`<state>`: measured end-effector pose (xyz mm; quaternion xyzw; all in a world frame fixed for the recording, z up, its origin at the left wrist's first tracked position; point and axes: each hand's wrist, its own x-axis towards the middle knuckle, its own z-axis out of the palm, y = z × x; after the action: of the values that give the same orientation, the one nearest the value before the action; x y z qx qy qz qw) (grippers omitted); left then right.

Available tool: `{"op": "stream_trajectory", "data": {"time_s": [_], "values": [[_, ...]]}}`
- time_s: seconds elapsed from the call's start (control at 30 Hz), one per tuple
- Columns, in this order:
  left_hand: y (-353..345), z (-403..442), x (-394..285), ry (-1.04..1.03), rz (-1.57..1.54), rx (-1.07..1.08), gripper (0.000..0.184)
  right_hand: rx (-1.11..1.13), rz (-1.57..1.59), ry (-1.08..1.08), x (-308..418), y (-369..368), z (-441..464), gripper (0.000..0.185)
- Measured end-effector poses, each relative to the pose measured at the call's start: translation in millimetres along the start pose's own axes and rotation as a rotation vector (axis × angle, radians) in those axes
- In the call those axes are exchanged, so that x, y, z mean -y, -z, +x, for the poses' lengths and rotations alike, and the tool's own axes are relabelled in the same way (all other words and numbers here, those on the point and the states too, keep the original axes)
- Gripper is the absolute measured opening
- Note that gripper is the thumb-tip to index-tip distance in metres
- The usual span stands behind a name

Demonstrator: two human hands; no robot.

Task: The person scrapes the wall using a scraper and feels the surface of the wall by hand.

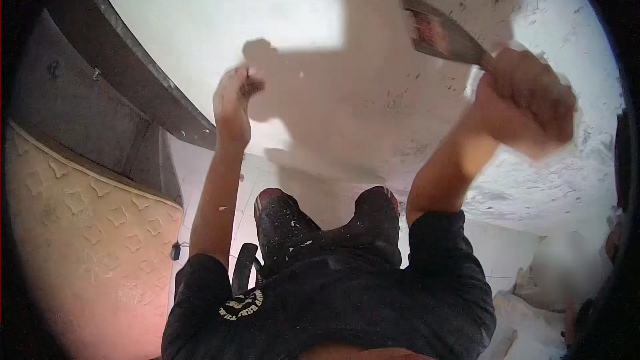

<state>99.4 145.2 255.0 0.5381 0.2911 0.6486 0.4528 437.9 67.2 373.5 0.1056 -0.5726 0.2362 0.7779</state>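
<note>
My right hand, smeared by motion, is closed around the handle of a scraper with a wide flat blade. The blade points up and to the left in front of the wall, and reddish marks show on it. I cannot tell whether it touches the surface. My left hand is raised near the smooth white part of the wall, its fingers curled in. Something dark shows at those fingers, too unclear to name. My shadow falls across the wall between both hands.
Dark grey framing runs along the left side. Below it is a tan panel with a raised pattern. Flaky, rough patches cover the wall at right. Pale, crumpled sheeting lies at lower right. White flecks dot my dark trousers.
</note>
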Motion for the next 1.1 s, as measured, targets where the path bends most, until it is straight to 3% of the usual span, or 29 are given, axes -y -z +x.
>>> {"op": "stream_trajectory", "data": {"time_s": [0.03,0.07,0.1,0.17,0.23,0.27,0.3,0.33,0.37,0.4,0.43,0.5,0.57,0.63,0.67,0.73,0.8,0.93,0.97,1.03,1.1], "values": [[-12,13,-8,-0.049,0.008,0.004,0.033,0.060,0.204,0.129,12,53,-15,0.042],[-27,21,-18,-0.055,0.010,0.007,0.033,0.406,0.133,-0.032,49,33,4,0.038],[-42,24,-26,-0.031,-0.018,0.007,0.032,0.398,0.133,-0.034,28,23,-1,0.038],[-56,34,-17,0.009,-0.043,0.026,0.032,0.024,-0.147,0.011,-36,-6,-15,0.044],[-73,36,-12,0.030,-0.040,0.023,0.032,0.006,-0.095,0.084,-4,-4,-15,0.041],[-51,33,-58,0.053,-0.075,0.005,0.033,0.023,-0.057,0.136,20,-57,7,0.039],[-55,41,-51,0.107,-0.122,0.036,0.033,0.082,0.317,0.122,45,-16,5,0.040],[-60,49,-39,0.117,-0.103,0.030,0.033,-0.079,0.307,0.048,45,2,-13,0.041],[-65,52,-37,0.122,-0.075,0.038,0.032,-0.093,0.050,-0.005,2,-15,-8,0.042],[-70,55,-35,0.122,-0.049,0.054,0.031,-0.101,-0.211,-0.052,-41,-36,-2,0.042],[-69,57,-35,0.139,-0.004,0.026,0.030,-0.110,-0.213,-0.049,-46,-40,-10,0.042],[-62,57,-24,0.122,-0.003,0.066,0.030,-0.082,-0.067,-0.077,-56,-32,-25,0.042],[-55,60,-30,0.140,0.012,0.067,0.030,-0.030,-0.106,0.027,-23,-36,-31,0.043],[-44,64,-23,0.105,0.042,0.121,0.029,-0.031,0.198,0.176,-25,0,-72,0.039],[-37,62,-21,0.081,0.048,0.176,0.029,-0.038,-0.160,0.047,-39,-48,-32,0.041],[-51,58,-5,0.071,0.063,0.167,0.028,-0.133,-0.043,-0.213,-58,-26,-44,0.042],[-47,60,-9,0.087,0.054,0.169,0.028,0.108,-0.079,0.102,-12,-36,-40,0.041],[-41,63,-5,0.095,0.064,0.196,0.029,-0.049,-0.224,0.076,-40,-38,-52,0.042],[-60,58,-1,0.090,0.116,0.159,0.029,0.007,-0.210,0.029,-24,-14,-49,0.037],[-62,57,2,0.104,0.109,0.142,0.030,0.009,-0.206,0.064,-4,-6,-54,0.045],[-64,62,2,0.097,0.096,0.118,0.030,0.040,0.020,0.170,15,10,-79,0.039]]}}
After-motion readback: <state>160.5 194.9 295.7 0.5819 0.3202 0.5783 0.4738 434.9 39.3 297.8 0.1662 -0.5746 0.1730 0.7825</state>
